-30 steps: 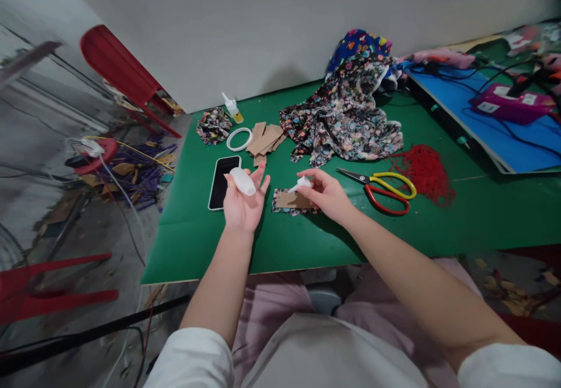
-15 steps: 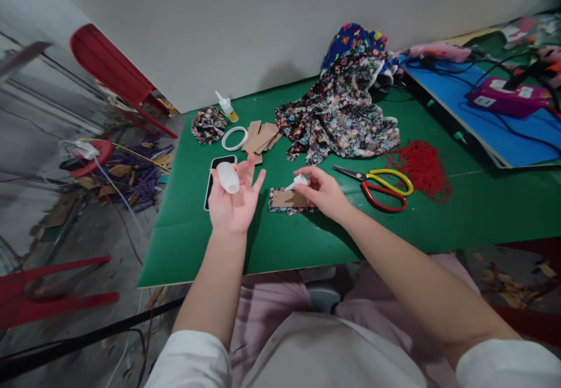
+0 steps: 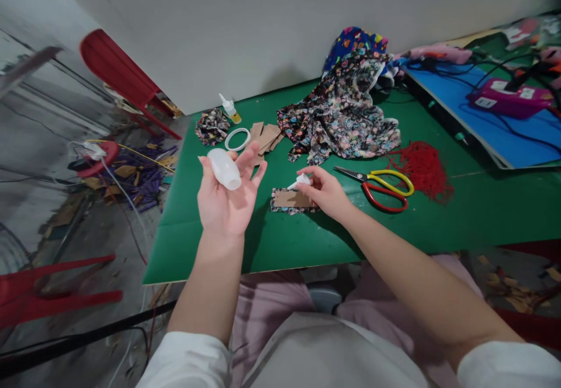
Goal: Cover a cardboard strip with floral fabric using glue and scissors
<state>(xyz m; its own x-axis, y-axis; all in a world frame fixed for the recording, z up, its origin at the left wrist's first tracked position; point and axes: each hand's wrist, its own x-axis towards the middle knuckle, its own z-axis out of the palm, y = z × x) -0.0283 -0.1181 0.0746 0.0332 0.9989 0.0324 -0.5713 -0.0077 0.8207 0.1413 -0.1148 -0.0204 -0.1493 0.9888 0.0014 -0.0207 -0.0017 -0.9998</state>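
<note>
My left hand, palm up, holds a translucent white squeeze bottle between thumb and fingers; its mouth is uncapped and tips down toward me. Pinched in my right hand is a white nozzle cap, its thin tip pointing left. Beneath that hand a cardboard strip lies on a slightly larger piece of floral fabric, partly covered by my fingers. Right of my right hand lie scissors with one yellow and one red handle, blades apart.
On the green table are cardboard pieces, a white ring, a small glue bottle, bunched floral cloth and red threads. A purple power strip with cables rests on a blue board at the right.
My left hand has come up and slightly left with the bottle, which is tilted more lengthwise and now covers the phone on the table. My right hand has hardly moved.
</note>
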